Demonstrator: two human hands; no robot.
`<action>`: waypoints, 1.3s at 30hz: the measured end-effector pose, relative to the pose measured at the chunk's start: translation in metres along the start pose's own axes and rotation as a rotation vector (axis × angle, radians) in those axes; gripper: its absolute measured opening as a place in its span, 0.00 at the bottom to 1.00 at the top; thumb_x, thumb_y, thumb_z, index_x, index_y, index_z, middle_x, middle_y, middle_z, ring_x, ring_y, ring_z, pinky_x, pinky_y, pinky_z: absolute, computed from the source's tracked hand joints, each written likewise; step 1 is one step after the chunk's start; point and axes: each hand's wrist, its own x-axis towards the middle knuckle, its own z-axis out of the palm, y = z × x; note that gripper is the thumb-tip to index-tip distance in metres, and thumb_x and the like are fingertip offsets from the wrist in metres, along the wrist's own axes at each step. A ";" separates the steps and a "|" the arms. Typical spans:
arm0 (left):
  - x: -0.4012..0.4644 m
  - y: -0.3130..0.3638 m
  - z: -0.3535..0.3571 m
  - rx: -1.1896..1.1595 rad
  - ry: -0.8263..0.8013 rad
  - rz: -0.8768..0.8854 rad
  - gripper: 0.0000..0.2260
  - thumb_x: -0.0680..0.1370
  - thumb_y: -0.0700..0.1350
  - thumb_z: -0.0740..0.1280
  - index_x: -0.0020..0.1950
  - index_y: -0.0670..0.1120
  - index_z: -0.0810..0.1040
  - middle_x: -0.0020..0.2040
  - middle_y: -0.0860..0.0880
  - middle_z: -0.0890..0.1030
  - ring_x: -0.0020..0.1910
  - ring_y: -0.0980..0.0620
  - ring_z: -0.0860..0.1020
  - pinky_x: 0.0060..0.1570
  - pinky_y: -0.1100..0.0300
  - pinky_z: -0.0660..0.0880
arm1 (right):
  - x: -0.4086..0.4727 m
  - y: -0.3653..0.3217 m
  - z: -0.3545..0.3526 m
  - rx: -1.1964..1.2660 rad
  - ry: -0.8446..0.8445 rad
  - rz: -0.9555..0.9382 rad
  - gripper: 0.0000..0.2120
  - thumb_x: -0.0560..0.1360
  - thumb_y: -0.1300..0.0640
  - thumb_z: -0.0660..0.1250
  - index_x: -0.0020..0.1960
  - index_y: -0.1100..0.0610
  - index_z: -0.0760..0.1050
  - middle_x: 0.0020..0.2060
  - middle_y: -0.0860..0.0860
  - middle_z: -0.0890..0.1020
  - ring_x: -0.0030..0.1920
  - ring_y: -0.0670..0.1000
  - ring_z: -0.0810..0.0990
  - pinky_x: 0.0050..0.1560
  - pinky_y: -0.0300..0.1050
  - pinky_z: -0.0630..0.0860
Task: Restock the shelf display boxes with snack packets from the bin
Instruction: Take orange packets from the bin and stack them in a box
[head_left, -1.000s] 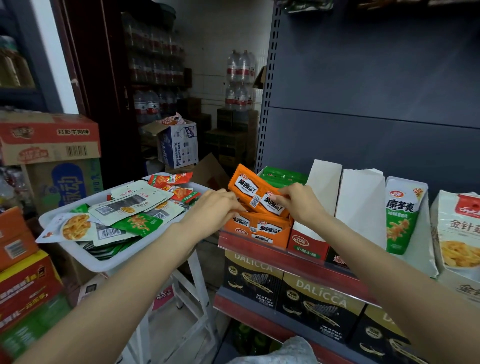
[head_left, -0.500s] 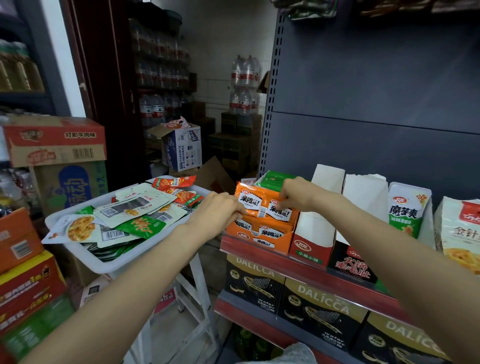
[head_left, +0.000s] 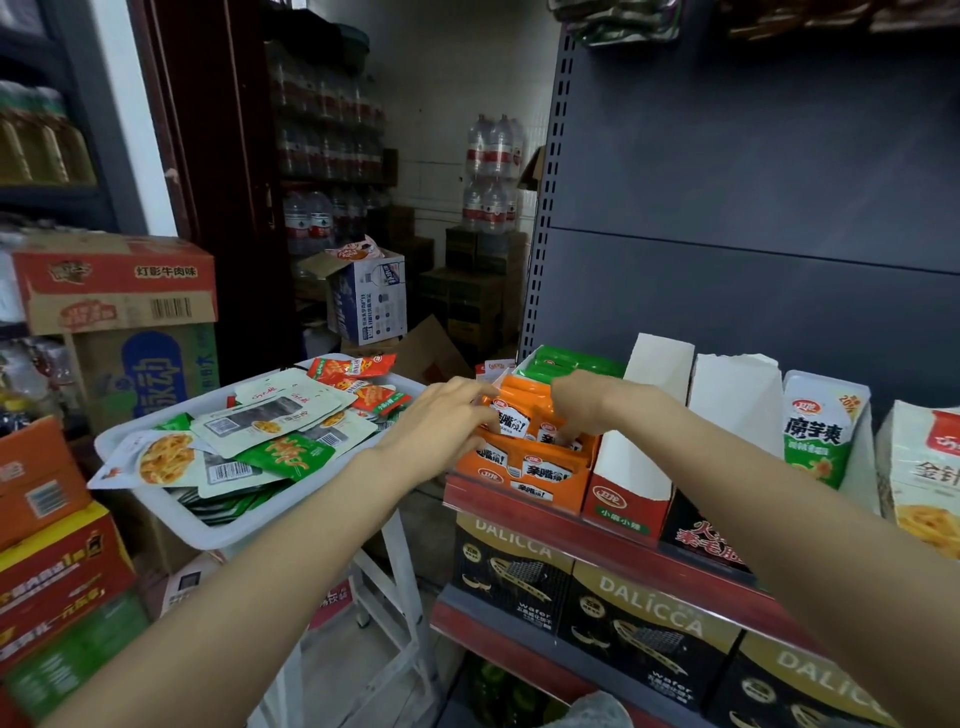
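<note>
I stand at a dark grey shelf unit (head_left: 753, 171) with a red-edged shelf (head_left: 613, 540) at waist height. On that shelf, from the left, sit an orange display box (head_left: 524, 470), a red and white box (head_left: 631, 483), another white box (head_left: 735, 405), a green packet (head_left: 818, 426) standing upright, and a pale noodle box (head_left: 924, 467) at the far right edge. Green packets (head_left: 566, 358) stand in a row just behind the orange box. Below the shelf is a row of black wafer cartons (head_left: 644, 623).

To my left a white bin (head_left: 171, 512) rests on a white stand (head_left: 400, 587). It is heaped with loose snack packets (head_left: 270, 441), green, white and red ones mixed together. Cardboard cartons (head_left: 114, 283) are stacked along the left side, and bottled water (head_left: 493, 171) stands in the back room.

Both my arms reach forward to the orange display box. My left hand (head_left: 441, 428) lies against the box's left side, fingers bent over the orange packets (head_left: 519, 410) at its top, gripping them. My right hand (head_left: 587, 402) comes in from above, fingers curled down into the box among the same packets and pinching them. The packets stand upright inside the box, between my two hands.
</note>
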 end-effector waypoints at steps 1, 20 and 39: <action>0.002 0.000 -0.001 0.004 -0.013 0.006 0.13 0.78 0.46 0.64 0.62 0.50 0.76 0.74 0.51 0.63 0.73 0.50 0.59 0.68 0.55 0.58 | 0.000 0.000 -0.002 0.012 -0.012 -0.009 0.13 0.74 0.52 0.69 0.39 0.57 0.68 0.35 0.48 0.74 0.38 0.50 0.74 0.34 0.37 0.68; 0.007 -0.005 0.003 0.055 -0.022 0.015 0.17 0.76 0.45 0.67 0.63 0.47 0.69 0.60 0.48 0.76 0.60 0.46 0.73 0.58 0.53 0.69 | 0.009 -0.010 0.018 0.407 0.193 -0.165 0.06 0.78 0.54 0.64 0.46 0.52 0.79 0.39 0.48 0.79 0.40 0.49 0.77 0.42 0.43 0.72; 0.011 0.001 0.010 0.168 -0.027 -0.069 0.12 0.77 0.48 0.66 0.60 0.51 0.75 0.53 0.48 0.80 0.58 0.45 0.72 0.53 0.55 0.69 | -0.006 0.007 0.017 0.426 0.154 -0.151 0.07 0.74 0.59 0.70 0.50 0.58 0.83 0.47 0.50 0.84 0.46 0.46 0.78 0.48 0.39 0.73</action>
